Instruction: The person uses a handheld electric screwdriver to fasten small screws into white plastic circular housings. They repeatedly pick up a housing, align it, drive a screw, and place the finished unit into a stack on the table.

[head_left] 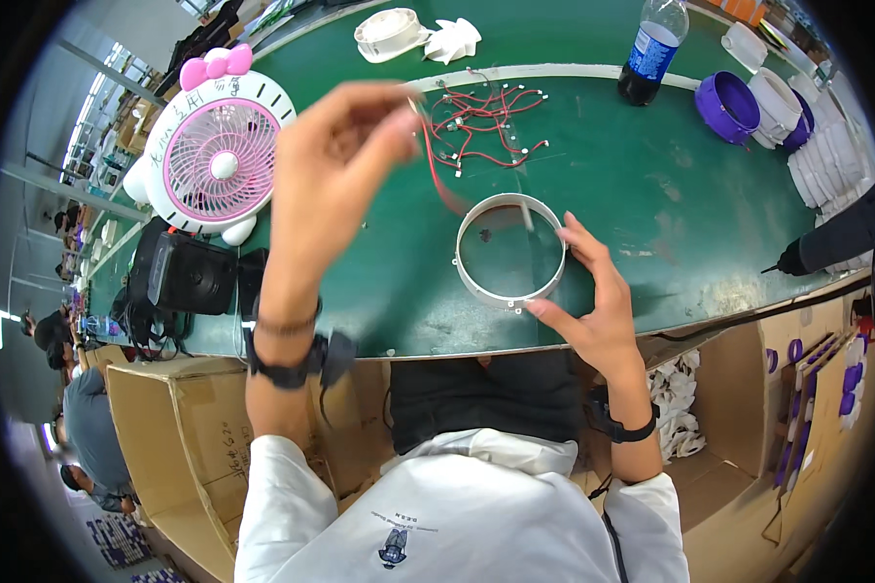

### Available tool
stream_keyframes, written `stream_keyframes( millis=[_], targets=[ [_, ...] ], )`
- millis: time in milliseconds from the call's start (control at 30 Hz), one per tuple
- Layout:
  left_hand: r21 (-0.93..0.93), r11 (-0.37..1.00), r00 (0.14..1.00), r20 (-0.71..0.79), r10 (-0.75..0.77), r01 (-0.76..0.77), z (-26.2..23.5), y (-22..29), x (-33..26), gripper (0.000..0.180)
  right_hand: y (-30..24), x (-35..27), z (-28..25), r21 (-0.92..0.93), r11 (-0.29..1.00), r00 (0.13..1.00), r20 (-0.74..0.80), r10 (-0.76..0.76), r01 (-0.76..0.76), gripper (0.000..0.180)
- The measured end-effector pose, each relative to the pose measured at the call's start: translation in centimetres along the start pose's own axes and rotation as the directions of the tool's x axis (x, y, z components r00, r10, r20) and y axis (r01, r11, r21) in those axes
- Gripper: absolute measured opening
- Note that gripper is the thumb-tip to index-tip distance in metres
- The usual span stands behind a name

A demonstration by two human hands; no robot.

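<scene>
My left hand (335,180) is raised over the green table, thumb and fingers pinching a red wire lead (432,160). The lead hangs down, blurred, toward a round white plastic ring (464,269). Around the ring's right side my right hand (598,306) is closed, thumb at the near rim and fingers at the right rim. Small tabs stick out from the ring's outer edge. Beyond it lies a loose tangle of red and black wires (496,121) with small white connectors.
A pink and white fan (225,165) and a black speaker-like box (192,274) stand at left. At the back are a white fan blade (452,41) and a dark drink bottle (648,58). Purple rings (727,107) and a black power screwdriver (836,238) sit right. Cardboard boxes (180,428) flank me.
</scene>
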State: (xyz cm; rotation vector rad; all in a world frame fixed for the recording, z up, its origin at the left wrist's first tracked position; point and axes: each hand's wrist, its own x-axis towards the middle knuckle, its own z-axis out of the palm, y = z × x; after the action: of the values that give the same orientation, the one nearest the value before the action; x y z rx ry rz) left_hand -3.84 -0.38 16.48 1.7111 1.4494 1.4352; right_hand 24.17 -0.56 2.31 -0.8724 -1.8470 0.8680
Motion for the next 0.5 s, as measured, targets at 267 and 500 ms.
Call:
stream_keyframes(
  millis=[267,500],
  targets=[
    [0.399,0.859,0.901,0.408,0.148,-0.322,6.3,-1.6,-6.8,0.065,1.3,-0.4,-1.2,-0.004,0.979,0.965,-0.169,0.199,-0.203,0.053],
    [0.477,0.798,0.89,0.43,0.154,-0.369,8.9,-3.4,-8.8,0.029,1.8,0.6,-1.3,-0.298,0.953,0.991,-0.131,0.006,-0.045,0.037]
  ],
)
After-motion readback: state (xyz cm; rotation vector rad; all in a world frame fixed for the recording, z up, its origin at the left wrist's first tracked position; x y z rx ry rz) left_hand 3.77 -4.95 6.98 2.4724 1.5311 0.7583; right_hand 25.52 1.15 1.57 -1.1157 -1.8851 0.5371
